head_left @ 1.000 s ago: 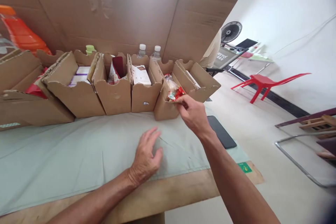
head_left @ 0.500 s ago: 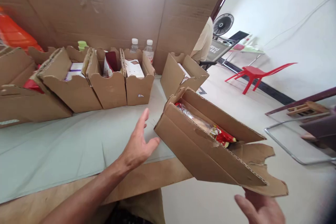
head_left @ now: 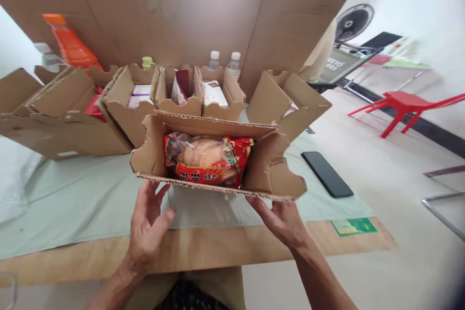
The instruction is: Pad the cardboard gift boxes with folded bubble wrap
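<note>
"So, how do the hands stand?"

"The left hand (head_left: 150, 227) is spread, thumb well apart from the fingers, fingertips at the near edge of a long, open-topped brown cardboard box (head_left: 272, 162). The right hand (head_left: 281, 225) is at that same side toward the other end, its fingers partly behind the cardboard, so I can't tell whether that grip pinches anything."

"Why one toward each end?"

"Balance, I'd judge: a long box could tip if supported at one end only."

"And inside?"

"A red-and-clear plastic snack bag (head_left: 207, 160), lying lengthwise, probably because the box is too narrow for it crosswise. The opening faces the person, which leaves the bag in plain sight."

"Where is the box exactly?"

"Between the hands, above the pale green cloth (head_left: 90, 198) on the wooden table (head_left: 203, 247). Its base is hidden, so whether it rests there I can't say."

"Beyond it?"

"A row of open brown cardboard bins (head_left: 72, 133), set close, perhaps to prop one another, then a gap before a separate brown cardboard bin (head_left: 271, 99). Behind rises a tall brown cardboard panel (head_left: 199, 9), maybe a screen."
</note>
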Available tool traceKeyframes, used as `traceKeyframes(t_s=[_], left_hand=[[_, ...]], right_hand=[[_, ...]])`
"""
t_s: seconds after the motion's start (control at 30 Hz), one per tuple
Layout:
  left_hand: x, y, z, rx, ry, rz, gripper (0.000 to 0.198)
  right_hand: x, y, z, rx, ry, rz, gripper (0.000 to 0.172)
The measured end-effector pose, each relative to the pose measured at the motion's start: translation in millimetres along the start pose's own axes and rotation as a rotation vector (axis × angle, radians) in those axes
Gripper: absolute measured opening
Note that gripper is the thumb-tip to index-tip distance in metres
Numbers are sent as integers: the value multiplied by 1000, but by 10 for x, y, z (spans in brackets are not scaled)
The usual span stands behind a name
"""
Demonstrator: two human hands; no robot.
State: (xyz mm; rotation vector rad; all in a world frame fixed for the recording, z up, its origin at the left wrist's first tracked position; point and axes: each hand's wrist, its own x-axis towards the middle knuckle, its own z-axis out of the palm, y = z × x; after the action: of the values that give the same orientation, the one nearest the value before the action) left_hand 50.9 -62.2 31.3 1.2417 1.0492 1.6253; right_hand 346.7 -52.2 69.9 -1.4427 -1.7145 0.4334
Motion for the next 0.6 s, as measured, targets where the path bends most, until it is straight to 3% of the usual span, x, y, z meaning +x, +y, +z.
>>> traceKeyframes(t_s=[0.1,0.17,0.33,0.4,0.5,0.53,0.6], left_hand=[[217,1,-92,74,40,-37,69],[332,-33,-121,143,52,-83,74],[371,-243,-203,231,132,-131,76],[350,-296,-215,232,130,-154,73],[343,-278,-194,241,98,-159,71],[346,-256,-182,246,85,-161,72],[351,-215,-169,252,73,-168,74]], right_hand=[[430,-49,293,80,-60,39,36],[566,-49,392,127,-57,48,38],[372,-185,225,-40,193,41,33],[236,-453,130,-86,199,-110,30],[119,-1038,139,-13,-73,-506,33],[103,-1227,175,23,-167,-598,27],[80,-1519,247,59,-198,-608,18]])
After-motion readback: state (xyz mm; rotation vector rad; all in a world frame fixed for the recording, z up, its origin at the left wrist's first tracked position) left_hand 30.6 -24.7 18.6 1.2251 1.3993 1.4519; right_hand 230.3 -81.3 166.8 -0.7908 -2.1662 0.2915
